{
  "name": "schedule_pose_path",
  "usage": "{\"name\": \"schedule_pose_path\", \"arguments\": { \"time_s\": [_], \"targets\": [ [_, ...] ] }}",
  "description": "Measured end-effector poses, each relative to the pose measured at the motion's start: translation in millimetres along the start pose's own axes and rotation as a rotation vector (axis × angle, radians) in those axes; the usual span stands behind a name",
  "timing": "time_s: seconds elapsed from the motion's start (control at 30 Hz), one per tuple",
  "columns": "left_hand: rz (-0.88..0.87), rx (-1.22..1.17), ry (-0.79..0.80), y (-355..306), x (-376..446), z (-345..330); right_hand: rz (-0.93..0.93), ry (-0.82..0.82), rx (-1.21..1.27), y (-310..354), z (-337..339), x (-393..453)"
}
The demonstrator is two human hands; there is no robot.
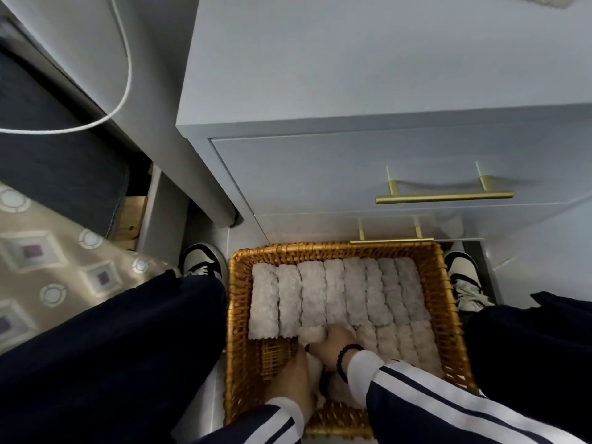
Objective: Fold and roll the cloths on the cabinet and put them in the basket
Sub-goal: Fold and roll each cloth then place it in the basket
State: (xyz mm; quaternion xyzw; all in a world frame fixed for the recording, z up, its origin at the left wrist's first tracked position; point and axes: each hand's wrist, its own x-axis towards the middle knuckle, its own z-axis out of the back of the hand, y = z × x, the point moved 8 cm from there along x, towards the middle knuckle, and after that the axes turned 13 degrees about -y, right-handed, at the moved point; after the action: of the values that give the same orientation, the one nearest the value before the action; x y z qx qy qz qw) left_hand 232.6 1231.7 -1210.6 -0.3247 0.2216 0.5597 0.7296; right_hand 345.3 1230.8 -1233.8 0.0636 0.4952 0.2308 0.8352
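A brown wicker basket (pixel 235 315) stands on the floor between my feet, in front of the grey cabinet (pixel 352 65). Several grey rolled cloths (pixel 336 293) fill its far row, and more rolls (pixel 400 344) lie in the near row at the right. Both my hands are down inside the basket on one pale rolled cloth (pixel 313 337) at the left end of the near row. My left hand (pixel 293 376) grips its near left side. My right hand (pixel 330 342), with a dark bead bracelet on the wrist, curls over its top. An edge of another cloth (pixel 551 0) shows on the cabinet top, far right.
The cabinet drawers carry brass bar handles (pixel 443 197) just above the basket's far rim. My shoes (pixel 203 259) (pixel 463 270) flank the basket. A white cable (pixel 126 59) loops at the left over dark furniture, and a patterned cover (pixel 48 267) lies at lower left.
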Motion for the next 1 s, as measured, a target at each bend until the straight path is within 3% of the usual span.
{"name": "schedule_pose_path", "arguments": {
  "time_s": [0.2,0.33,0.47,0.67,0.8,1.0],
  "targets": [
    [-0.12,0.187,-0.033,-5.7,24.3,-10.7,0.075,-0.079,-0.152,6.0,2.3,16.2],
    [-0.031,0.026,0.096,5.0,28.8,-28.6,0.098,-0.167,-0.161,5.8,6.0,18.3],
    [0.147,-0.229,0.087,-6.8,22.5,-36.9,0.174,-0.186,-0.289,11.2,19.7,14.7],
    [0.165,-0.254,0.184,-18.7,15.1,-44.1,0.368,-0.163,-0.386,22.9,30.8,12.8],
    [0.12,-0.082,0.046,-17.6,11.8,-34.6,0.403,-0.17,-0.433,26.4,28.8,13.9],
    [0.038,-0.168,0.05,-18.4,13.5,-34.9,0.432,-0.315,-0.281,23.2,39.9,9.4]
  ]
}}
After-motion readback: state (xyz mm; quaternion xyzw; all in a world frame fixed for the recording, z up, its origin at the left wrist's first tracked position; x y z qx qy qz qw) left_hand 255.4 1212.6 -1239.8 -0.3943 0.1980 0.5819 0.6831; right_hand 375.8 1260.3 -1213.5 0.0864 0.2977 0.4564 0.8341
